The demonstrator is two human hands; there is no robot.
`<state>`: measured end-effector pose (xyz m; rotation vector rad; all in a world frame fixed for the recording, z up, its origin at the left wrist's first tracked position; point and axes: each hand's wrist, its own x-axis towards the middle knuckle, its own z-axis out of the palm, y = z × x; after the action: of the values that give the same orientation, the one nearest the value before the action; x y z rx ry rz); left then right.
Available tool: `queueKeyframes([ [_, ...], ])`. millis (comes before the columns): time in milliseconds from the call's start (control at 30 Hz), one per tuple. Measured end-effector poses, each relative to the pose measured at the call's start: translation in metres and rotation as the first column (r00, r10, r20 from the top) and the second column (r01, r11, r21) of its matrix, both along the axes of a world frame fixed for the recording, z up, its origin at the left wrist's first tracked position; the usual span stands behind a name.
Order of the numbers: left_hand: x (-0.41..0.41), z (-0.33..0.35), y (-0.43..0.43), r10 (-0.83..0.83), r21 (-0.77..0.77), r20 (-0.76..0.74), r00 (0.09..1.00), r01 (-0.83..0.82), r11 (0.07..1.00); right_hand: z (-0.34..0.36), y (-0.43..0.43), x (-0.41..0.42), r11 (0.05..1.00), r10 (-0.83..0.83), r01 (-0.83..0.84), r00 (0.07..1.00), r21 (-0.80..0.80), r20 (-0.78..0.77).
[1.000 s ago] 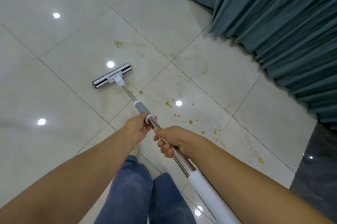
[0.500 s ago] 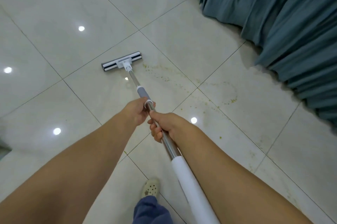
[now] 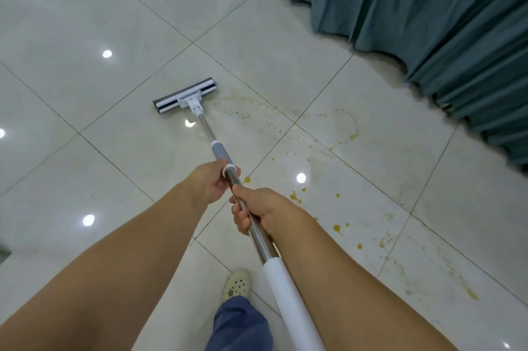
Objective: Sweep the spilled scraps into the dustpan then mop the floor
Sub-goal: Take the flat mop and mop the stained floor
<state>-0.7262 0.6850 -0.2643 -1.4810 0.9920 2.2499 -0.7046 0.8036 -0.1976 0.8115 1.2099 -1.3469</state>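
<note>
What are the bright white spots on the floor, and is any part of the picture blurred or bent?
Head view: the white spots are lamp reflections on the glossy floor; tile lines bend slightly from the wide lens; the curtain edge at right looks smeared; the mop is sharp.

Glossy tile floor; shiny metal mop pole; matt cloth curtain.

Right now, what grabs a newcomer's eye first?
The mop: both hands grip its pole at centre, left hand ahead of right hand, head flat on the pale tiles. To its right, yellow-brown smears curve toward the teal curtain.
</note>
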Motion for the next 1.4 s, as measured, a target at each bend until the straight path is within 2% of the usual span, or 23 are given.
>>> queueKeyframes([
  [300,0.102,0.036,0.146,-0.11,0.093,0.048,0.993,0.105,0.99,0.039,0.14,0.117,0.992,-0.114,0.112,0.992,0.056,0.046],
  [533,0.199,0.067,0.264,-0.294,0.217,0.104,0.95,0.267,0.939,0.082,0.261,0.224,0.978,-0.197,0.189,0.977,0.092,0.081],
  [633,0.23,0.074,0.299,-0.303,0.266,0.115,0.946,0.264,0.927,0.1,0.303,0.254,0.979,-0.174,0.161,0.979,0.122,0.104],
  [733,0.241,0.08,0.321,-0.36,0.273,0.113,0.926,0.319,0.907,0.104,0.319,0.26,0.983,-0.078,0.058,0.991,0.172,0.112],
  [833,0.222,0.082,0.327,-0.347,0.246,0.131,0.929,0.309,0.919,0.098,0.308,0.241,0.976,-0.029,0.016,0.998,0.219,0.056],
  [1000,0.167,0.072,0.315,-0.255,0.24,0.175,0.951,0.21,0.948,0.085,0.288,0.191,0.976,-0.048,0.033,0.997,0.215,0.063],
  [1200,0.049,0.049,0.255,-0.297,0.177,0.163,0.941,0.269,0.947,0.061,0.228,0.078,0.979,-0.15,0.144,0.988,0.143,0.034],
  [1400,-0.093,0.023,0.179,-0.375,0.086,0.14,0.916,0.366,0.927,0.038,0.152,-0.058,0.978,-0.175,0.173,0.985,0.117,0.007],
])
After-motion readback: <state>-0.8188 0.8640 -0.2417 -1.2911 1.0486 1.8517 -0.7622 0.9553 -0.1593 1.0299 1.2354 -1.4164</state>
